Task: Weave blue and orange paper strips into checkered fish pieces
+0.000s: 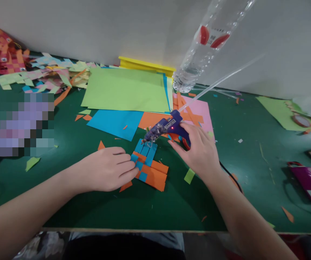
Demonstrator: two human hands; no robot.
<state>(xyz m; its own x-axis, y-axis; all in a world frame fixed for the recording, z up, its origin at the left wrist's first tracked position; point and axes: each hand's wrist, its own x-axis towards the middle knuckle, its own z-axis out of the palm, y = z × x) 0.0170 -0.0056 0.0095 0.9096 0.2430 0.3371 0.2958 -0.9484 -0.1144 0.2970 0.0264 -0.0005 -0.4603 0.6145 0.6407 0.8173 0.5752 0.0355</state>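
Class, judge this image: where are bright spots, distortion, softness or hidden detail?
All in the head view: pale sheen on the green table beside the right hand; red light on the glue gun; water bottle leaning, perhaps from lens distortion; purple device soft; pixelated patch hiding detail at left.

Bottle label [213, 39], glue gun sticker [170, 124]: lettering not legible.

The glue gun [178, 125] looks like smooth blue plastic, but its front end [154, 133] is pretty rough and crusty. Glue stick [217, 83] is translucent plastic, kinda shiny. The woven strips [154, 176] are just plain matt paper, same deal with the green sheets [125, 90]. Bottle [198, 57]'s clear, really glossy plastic. The bench [90, 213] has a smooth surface with a soft sheen, while the wall [90, 29] looks flat matt.
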